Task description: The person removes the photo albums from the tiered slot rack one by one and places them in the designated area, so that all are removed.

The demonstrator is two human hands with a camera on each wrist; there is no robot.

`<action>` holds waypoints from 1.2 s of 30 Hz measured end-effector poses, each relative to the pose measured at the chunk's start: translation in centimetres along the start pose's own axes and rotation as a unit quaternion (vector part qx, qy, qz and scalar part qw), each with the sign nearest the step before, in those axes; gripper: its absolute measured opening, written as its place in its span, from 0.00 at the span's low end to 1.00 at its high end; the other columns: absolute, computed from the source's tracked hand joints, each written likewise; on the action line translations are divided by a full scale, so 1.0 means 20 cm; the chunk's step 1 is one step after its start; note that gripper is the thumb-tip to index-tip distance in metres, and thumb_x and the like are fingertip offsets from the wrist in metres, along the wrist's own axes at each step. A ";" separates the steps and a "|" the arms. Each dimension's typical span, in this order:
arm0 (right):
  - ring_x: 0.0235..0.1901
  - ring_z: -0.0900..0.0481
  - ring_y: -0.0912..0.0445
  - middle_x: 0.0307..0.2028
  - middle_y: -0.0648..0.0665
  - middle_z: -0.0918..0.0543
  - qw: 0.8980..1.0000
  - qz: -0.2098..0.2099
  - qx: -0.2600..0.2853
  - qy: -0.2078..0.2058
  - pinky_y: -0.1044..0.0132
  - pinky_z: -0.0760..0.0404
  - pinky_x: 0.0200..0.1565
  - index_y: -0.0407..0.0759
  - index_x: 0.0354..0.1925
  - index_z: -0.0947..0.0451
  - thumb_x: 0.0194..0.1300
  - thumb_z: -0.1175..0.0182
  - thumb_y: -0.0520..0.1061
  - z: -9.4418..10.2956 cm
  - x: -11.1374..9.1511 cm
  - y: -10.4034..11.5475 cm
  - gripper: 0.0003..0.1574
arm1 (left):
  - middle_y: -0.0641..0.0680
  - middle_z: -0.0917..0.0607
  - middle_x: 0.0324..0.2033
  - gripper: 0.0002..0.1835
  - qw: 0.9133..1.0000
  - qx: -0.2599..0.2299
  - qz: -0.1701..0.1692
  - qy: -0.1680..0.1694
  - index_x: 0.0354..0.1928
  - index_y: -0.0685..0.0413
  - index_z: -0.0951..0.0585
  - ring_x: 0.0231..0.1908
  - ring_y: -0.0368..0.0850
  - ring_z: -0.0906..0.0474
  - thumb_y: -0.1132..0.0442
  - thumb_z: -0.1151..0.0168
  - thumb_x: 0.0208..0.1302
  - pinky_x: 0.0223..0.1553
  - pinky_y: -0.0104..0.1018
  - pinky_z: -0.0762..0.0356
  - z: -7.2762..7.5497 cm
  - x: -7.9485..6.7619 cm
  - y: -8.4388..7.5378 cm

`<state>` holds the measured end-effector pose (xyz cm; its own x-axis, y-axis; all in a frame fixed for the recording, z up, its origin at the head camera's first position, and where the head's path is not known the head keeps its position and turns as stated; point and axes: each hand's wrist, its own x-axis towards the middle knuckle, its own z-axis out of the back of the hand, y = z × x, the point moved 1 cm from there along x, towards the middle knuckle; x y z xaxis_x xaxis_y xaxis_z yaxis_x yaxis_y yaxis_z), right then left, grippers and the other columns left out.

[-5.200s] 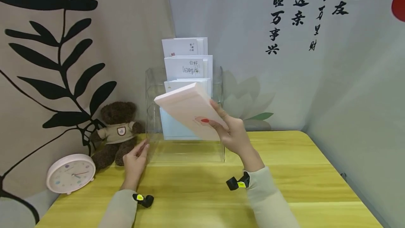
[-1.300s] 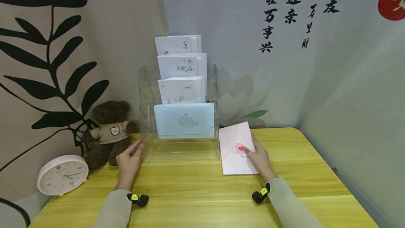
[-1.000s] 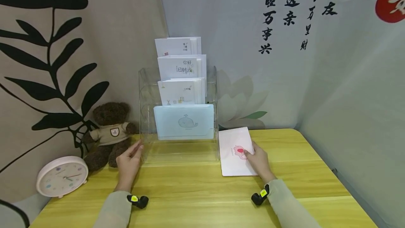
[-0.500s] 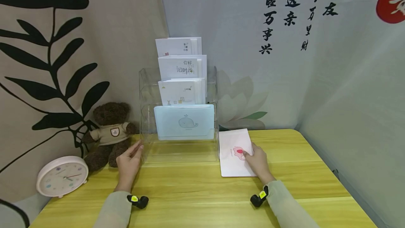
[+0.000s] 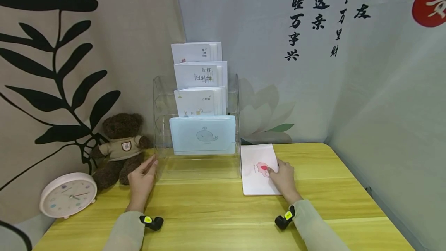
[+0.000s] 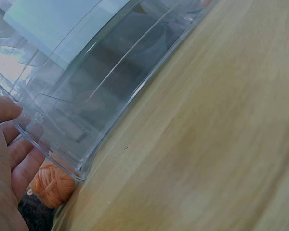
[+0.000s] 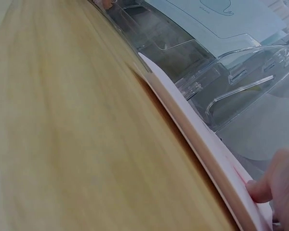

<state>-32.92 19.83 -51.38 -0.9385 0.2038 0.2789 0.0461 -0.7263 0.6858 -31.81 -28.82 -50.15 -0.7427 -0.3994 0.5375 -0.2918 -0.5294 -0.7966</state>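
My right hand (image 5: 283, 177) holds a pale pink notebook (image 5: 252, 183) with a small pink and red print, its thumb on the cover and its fingers at the right edge. The notebook is close over the table, just right of a clear acrylic tiered rack (image 5: 198, 167). In the right wrist view the page edge of the notebook (image 7: 197, 144) casts a narrow shadow on the wood. My left hand (image 5: 142, 177) grips the left side of the rack. In the left wrist view, the thumb and fingers of that hand (image 6: 7, 159) lie about the rack's side panel (image 6: 53, 130).
A light blue whale notebook (image 5: 203, 142) stands in the rack's front tier, with white notebooks (image 5: 200, 74) in the tiers behind. At left are a brown teddy bear (image 5: 122, 142) and a white clock (image 5: 69, 195). A printed cloth (image 5: 258, 18) hangs behind the table (image 5: 216, 216).
The right hand has carried the pink notebook from in front of the rack down to its right side, revealing the whale notebook. Lately it has only lowered slightly. The left hand stays on the rack.
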 end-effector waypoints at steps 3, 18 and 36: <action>0.56 0.29 0.28 0.53 0.21 0.23 1.000 0.000 -0.012 -0.008 0.38 0.33 0.60 0.20 0.59 0.26 0.62 0.33 0.44 0.00 0.00 0.00 0.35 | 0.51 0.11 0.48 0.17 1.000 0.001 -0.003 0.000 0.57 0.44 0.14 0.39 0.20 0.20 0.52 0.33 0.69 0.37 0.14 0.25 0.00 0.00 0.00; 0.53 0.30 0.33 0.52 0.24 0.21 0.999 -0.005 -0.030 -0.014 0.43 0.35 0.55 0.23 0.58 0.24 0.61 0.32 0.47 0.00 0.00 -0.01 0.34 | 0.52 0.11 0.47 0.17 1.000 -0.004 -0.004 0.000 0.57 0.45 0.14 0.38 0.18 0.21 0.53 0.33 0.69 0.36 0.13 0.25 0.00 0.00 0.00; 0.62 0.38 0.37 0.64 0.42 0.25 0.992 0.065 -0.112 -0.012 0.33 0.37 0.49 0.53 0.56 0.20 0.70 0.50 0.72 0.04 -0.01 0.01 0.33 | 0.50 0.11 0.47 0.17 1.000 -0.001 0.004 0.002 0.57 0.43 0.14 0.39 0.19 0.21 0.52 0.33 0.68 0.38 0.12 0.27 0.00 0.00 -0.01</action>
<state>-32.44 20.10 -50.75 -0.9211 0.1133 0.3725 0.0858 -0.8742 0.4780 -31.65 -28.80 -50.09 -0.7469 -0.4013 0.5302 -0.2865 -0.5254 -0.8012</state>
